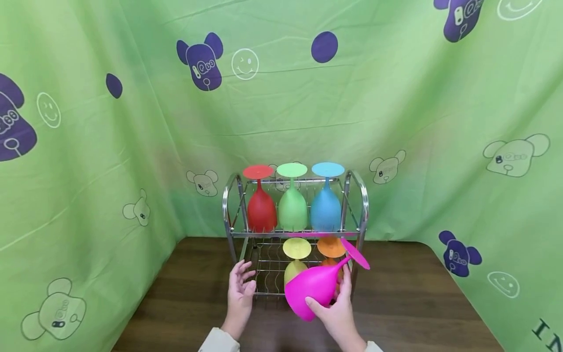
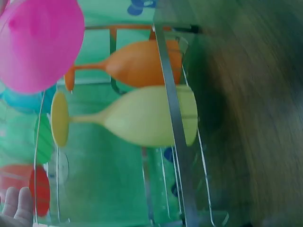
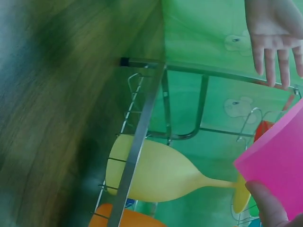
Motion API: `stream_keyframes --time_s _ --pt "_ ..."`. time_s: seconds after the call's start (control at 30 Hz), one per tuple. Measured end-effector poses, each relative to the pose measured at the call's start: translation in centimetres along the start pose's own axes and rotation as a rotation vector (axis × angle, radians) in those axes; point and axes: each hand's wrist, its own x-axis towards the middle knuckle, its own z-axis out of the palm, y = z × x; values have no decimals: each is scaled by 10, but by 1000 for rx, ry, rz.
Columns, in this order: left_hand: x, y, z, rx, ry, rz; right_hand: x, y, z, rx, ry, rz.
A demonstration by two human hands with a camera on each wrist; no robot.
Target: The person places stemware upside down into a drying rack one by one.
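My right hand grips a pink goblet by its bowl, thumb in front, in front of the lower rack tier. The goblet is tilted, its foot up to the right and its mouth down to the left. Beside the rack's left front, my left hand holds nothing, its fingers loosely bent. Behind the pink goblet, a yellow goblet and an orange goblet stand upside down on the lower tier. Red, green and blue goblets stand upside down on the upper tier.
The two-tier metal dish rack has curved side frames and wire shelves. It stands on a dark wooden table. A green patterned cloth hangs behind and at both sides.
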Motion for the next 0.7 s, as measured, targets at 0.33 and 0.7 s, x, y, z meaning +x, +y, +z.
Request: stream_keyframes --time_s 0.33,0.7 --pt "13 7 -24 76 174 -61 5 11 13 -154 -92 2" --pt "38 11 -38 186 217 -268 7 41 39 -287 -168 -218"
